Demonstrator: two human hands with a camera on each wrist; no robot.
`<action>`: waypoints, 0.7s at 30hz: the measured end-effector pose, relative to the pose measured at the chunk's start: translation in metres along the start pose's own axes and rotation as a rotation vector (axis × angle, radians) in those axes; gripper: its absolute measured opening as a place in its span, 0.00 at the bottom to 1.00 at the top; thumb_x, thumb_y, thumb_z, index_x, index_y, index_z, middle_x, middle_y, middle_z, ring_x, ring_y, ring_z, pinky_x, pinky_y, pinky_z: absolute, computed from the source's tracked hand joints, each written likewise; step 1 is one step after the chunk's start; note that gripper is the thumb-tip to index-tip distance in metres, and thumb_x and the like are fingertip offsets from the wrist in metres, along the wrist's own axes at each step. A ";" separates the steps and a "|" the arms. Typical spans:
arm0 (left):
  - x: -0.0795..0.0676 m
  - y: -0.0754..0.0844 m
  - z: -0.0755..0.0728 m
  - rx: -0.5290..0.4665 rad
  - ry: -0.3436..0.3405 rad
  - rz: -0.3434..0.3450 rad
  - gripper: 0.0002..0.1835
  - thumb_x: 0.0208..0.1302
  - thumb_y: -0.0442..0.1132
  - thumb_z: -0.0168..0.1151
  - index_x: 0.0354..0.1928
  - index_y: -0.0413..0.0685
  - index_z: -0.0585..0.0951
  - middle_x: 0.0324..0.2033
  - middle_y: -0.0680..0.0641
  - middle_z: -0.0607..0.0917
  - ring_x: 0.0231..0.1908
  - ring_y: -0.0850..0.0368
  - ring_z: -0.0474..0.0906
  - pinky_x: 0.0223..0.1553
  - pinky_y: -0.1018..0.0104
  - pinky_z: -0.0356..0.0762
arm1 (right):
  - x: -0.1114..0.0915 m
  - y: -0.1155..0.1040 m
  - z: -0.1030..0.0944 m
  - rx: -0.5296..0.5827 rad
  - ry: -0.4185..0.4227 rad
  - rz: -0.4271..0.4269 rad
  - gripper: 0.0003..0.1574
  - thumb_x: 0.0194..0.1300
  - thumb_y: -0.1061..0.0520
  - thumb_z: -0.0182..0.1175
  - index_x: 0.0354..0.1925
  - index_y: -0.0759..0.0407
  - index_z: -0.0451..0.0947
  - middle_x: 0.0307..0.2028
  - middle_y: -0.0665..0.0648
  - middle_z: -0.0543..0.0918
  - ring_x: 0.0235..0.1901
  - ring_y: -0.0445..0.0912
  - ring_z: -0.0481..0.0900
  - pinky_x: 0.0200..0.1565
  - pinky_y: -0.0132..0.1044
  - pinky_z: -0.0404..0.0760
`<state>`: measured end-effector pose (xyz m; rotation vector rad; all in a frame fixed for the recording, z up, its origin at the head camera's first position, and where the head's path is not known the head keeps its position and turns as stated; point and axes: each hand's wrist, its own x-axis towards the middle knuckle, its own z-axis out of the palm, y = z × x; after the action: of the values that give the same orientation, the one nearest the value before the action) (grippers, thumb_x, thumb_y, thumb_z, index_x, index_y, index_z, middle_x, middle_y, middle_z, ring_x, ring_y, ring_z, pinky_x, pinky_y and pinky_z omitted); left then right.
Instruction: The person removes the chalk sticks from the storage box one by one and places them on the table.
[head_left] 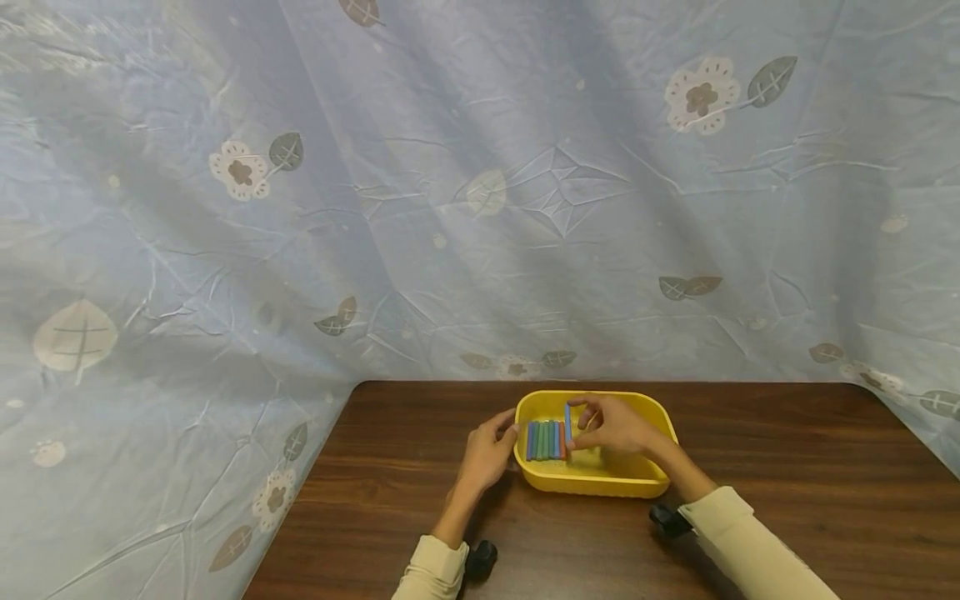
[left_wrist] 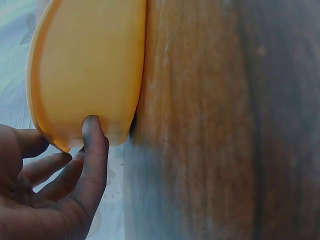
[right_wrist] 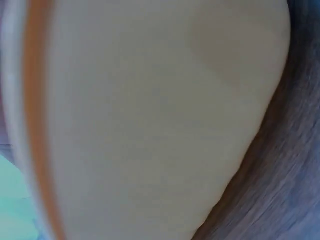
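A yellow plastic tub (head_left: 600,486) stands on the table. Inside its left part, several slim coloured sticks (head_left: 543,441), blue, green and red, lie side by side in a row. My right hand (head_left: 617,425) reaches over the tub and pinches a blue stick (head_left: 567,422) lengthwise between thumb and fingers, right beside the row's red end. At the tub's left end, my left hand (head_left: 486,455) holds the rim; in the left wrist view one fingertip (left_wrist: 91,125) presses on the outer wall. The right wrist view shows the tub's wall (right_wrist: 150,125) close up, with the hand hidden.
The brown wood-grain table (head_left: 810,467) extends on both sides of the tub. A pale blue curtain (head_left: 480,275) with flowers and leaves hangs behind it. Black wrist devices (head_left: 481,561) sit at both cream sleeves (head_left: 435,568).
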<state>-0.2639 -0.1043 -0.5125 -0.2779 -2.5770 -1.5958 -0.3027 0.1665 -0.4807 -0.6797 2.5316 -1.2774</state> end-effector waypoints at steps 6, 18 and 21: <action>0.001 -0.001 0.000 0.030 0.006 0.004 0.22 0.81 0.41 0.59 0.71 0.41 0.80 0.52 0.39 0.91 0.49 0.48 0.91 0.46 0.58 0.94 | -0.011 -0.009 -0.003 -0.011 0.033 -0.019 0.47 0.63 0.50 0.80 0.73 0.65 0.74 0.43 0.58 0.84 0.41 0.46 0.82 0.41 0.35 0.86; 0.001 -0.001 0.001 0.011 0.003 -0.016 0.22 0.81 0.40 0.59 0.71 0.42 0.80 0.54 0.37 0.90 0.49 0.47 0.91 0.36 0.68 0.92 | -0.040 -0.033 0.006 0.038 0.047 -0.071 0.49 0.62 0.46 0.80 0.73 0.64 0.73 0.39 0.54 0.85 0.37 0.45 0.83 0.38 0.32 0.87; 0.001 -0.001 0.002 0.000 0.001 -0.019 0.22 0.81 0.40 0.59 0.71 0.42 0.80 0.54 0.37 0.90 0.49 0.46 0.90 0.33 0.68 0.92 | -0.046 -0.037 0.011 0.067 0.045 -0.082 0.49 0.62 0.46 0.80 0.73 0.65 0.73 0.39 0.56 0.84 0.37 0.44 0.83 0.37 0.32 0.87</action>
<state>-0.2647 -0.1030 -0.5138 -0.2534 -2.5870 -1.6016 -0.2472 0.1632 -0.4576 -0.7547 2.5072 -1.4133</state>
